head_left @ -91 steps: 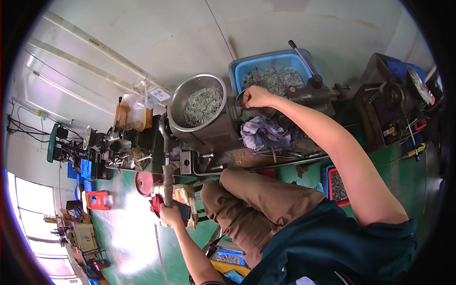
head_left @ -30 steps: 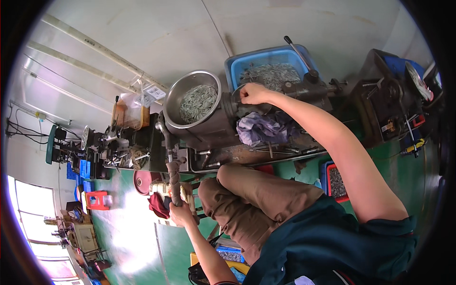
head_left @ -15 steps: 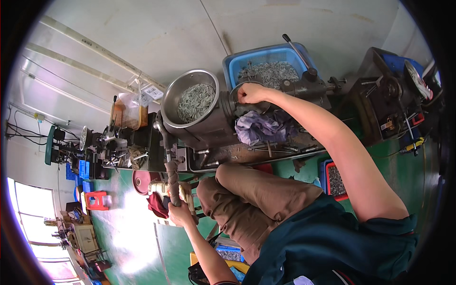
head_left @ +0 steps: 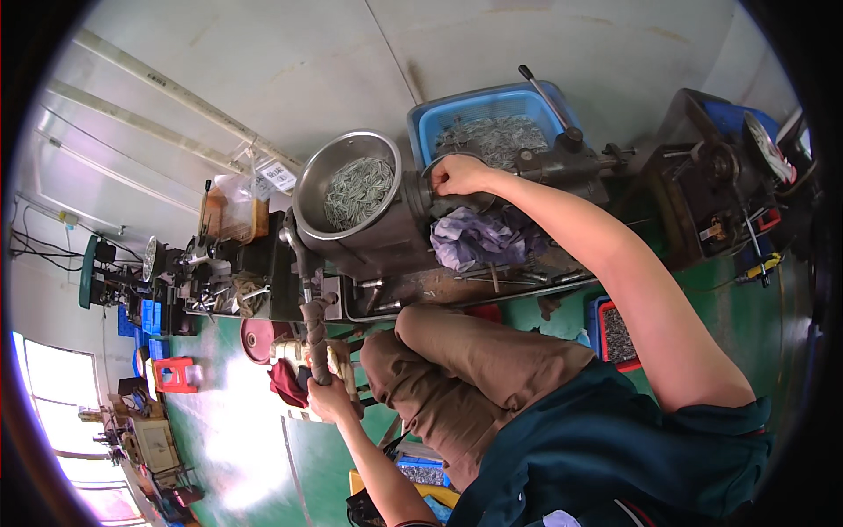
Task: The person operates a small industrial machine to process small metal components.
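Note:
My left hand [head_left: 329, 400] is wrapped round the lower end of a long lever [head_left: 314, 329] bound in brownish cloth, at the left end of a small lathe [head_left: 369, 255]. My right hand [head_left: 460, 175] is at the lathe's spindle end, fingers pinched together; what they hold is too small or hidden to make out. Just below it a crumpled purple-and-white rag [head_left: 479, 239] is draped over the machine. A steel bowl [head_left: 393, 206] of thin metal pins [head_left: 360, 191] rests on top of the lathe, left of my right hand.
Behind the lathe stands a blue basket [head_left: 421, 119] of similar pins, with a black-knobbed lever [head_left: 544, 95] in front. An oily tray [head_left: 421, 304] with tools runs below. More machines are at right [head_left: 724, 176] and left [head_left: 211, 255]. On the floor are a red-rimmed bin [head_left: 625, 367] and red stool [head_left: 178, 375].
The whole view has shifted slightly. My left hand keeps its grip at the lever's end, and my right hand stays pinched at the spindle, turned a little.

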Available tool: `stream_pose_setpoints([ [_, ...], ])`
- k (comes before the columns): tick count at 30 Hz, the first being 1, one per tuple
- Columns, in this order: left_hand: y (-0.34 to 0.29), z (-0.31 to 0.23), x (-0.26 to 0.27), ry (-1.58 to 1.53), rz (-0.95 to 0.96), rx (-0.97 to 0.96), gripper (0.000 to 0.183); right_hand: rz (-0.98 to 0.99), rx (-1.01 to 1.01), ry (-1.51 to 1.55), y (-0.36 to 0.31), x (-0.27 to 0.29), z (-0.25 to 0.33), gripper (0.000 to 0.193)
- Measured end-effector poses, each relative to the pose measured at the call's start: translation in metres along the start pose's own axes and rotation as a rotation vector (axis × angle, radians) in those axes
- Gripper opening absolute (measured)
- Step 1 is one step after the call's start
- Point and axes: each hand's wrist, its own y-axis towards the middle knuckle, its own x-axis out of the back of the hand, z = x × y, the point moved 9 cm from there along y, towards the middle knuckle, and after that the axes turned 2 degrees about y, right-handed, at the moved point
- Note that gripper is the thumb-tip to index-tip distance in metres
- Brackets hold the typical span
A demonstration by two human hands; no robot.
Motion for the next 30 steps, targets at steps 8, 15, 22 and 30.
stream_pose_setpoints([
  [8, 0.052, 0.035, -0.017, 0.029, -0.077, -0.092, 0.026, -0.018, -0.014, -0.019, -0.003, 0.002, 0.004, 0.017],
  [15, 0.077, 0.052, -0.032, 0.0, -0.01, -0.063, 0.027, -0.064, -0.125, -0.434, 0.006, 0.049, -0.002, 0.024],
  [22, 0.076, 0.05, -0.029, 0.002, -0.012, -0.064, 0.026, -0.243, -0.424, -0.924, -0.041, 0.182, -0.088, 0.04],
  [30, 0.071, 0.045, -0.027, 0.028, 0.08, -0.022, 0.029, -0.723, -0.443, -0.855, -0.198, 0.232, -0.138, 0.049],
])
